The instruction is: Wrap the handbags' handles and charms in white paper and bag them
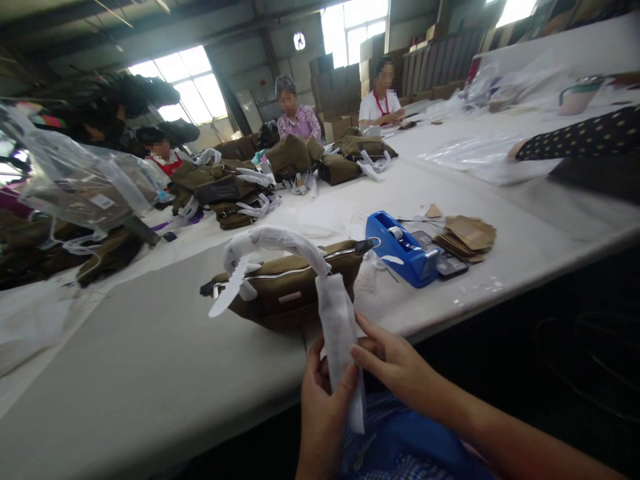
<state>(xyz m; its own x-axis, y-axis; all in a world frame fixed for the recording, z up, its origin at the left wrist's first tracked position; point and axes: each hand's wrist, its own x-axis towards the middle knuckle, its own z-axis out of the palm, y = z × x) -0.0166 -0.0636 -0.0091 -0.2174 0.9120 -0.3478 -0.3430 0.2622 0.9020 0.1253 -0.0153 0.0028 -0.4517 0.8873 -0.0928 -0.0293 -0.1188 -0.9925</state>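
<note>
An olive-brown zippered bag [280, 283] stands on the table in front of me, its handle [280, 240] wrapped in white paper. A flat strip of white tissue paper [340, 333] hangs from the near end of the handle, over the table's front edge. My left hand [327, 393] grips this strip from the left, thumb in front. From the right, my right hand [385, 353] pinches the same strip with thumb and fingers. Some fingertips are hidden behind the paper. A white tag [231, 293] hangs at the bag's left end.
Right of the bag are a blue tape dispenser [403, 250] and a stack of brown paper pieces [467, 237]. Piled bags [225, 190] lie farther back, with several people beyond. A dotted sleeve [580, 137] reaches in over clear plastic [480, 157] at right.
</note>
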